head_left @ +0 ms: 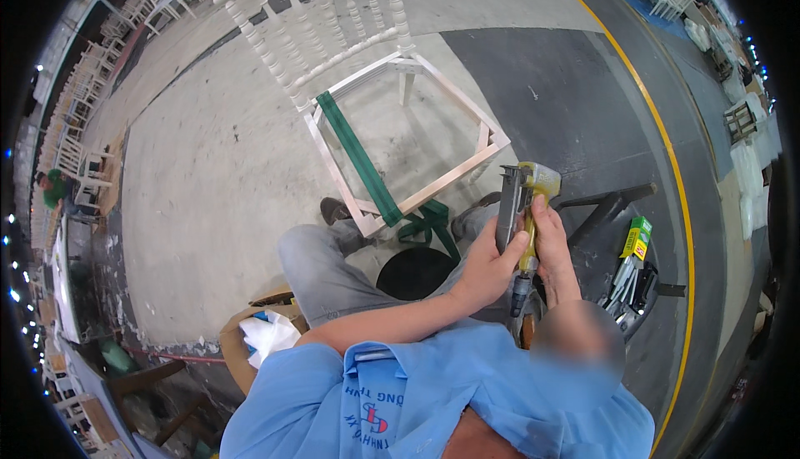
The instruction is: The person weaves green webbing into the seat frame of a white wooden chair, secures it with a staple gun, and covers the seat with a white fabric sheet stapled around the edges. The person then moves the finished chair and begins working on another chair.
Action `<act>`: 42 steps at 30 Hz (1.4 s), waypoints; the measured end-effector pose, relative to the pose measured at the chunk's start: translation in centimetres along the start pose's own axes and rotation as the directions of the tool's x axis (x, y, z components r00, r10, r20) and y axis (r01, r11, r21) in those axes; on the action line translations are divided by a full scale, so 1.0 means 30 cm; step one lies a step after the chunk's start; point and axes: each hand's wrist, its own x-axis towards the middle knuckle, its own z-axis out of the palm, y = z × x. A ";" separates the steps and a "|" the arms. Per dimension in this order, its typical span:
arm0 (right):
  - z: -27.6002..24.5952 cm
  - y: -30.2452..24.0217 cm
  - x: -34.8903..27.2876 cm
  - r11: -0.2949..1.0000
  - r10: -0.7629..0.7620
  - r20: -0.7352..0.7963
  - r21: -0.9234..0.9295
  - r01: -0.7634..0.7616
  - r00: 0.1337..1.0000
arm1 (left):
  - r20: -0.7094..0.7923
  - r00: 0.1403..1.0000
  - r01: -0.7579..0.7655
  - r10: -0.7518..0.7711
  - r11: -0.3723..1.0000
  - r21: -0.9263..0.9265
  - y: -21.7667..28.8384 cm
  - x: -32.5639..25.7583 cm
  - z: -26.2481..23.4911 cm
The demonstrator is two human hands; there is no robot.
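My right wrist and forearm vanish behind a blurred patch (577, 340), so how that arm enters can't be told. My right hand (552, 242) wraps the staple gun (521, 209), hiding most of its grip; my left hand (487, 267) covers its lower body. Gun's nose sits behind the chair frame (433, 184) edge, contact unclear. Green webbing strap (367, 167) drops off the near rail into a tangle behind my knee. Chair back top cut by the far picture edge. Small items in the right-side tray (629, 284) too small to tell. Far-left person (54, 188) tiny, indistinct.
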 end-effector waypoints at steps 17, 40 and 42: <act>0.009 -0.320 -0.160 0.961 -0.187 0.149 -0.178 0.213 0.971 | -0.406 0.574 0.516 -0.711 0.699 -0.495 -0.416 0.002 -0.684; 0.545 0.216 0.153 0.767 0.417 0.228 -0.608 -0.205 0.880 | -0.284 0.819 0.497 -0.498 0.864 -0.083 -0.106 0.233 -1.128; 0.561 0.253 0.182 0.725 0.423 0.224 -0.665 -0.179 0.878 | -0.189 0.832 0.499 -0.521 0.853 -0.152 -0.127 0.253 -1.150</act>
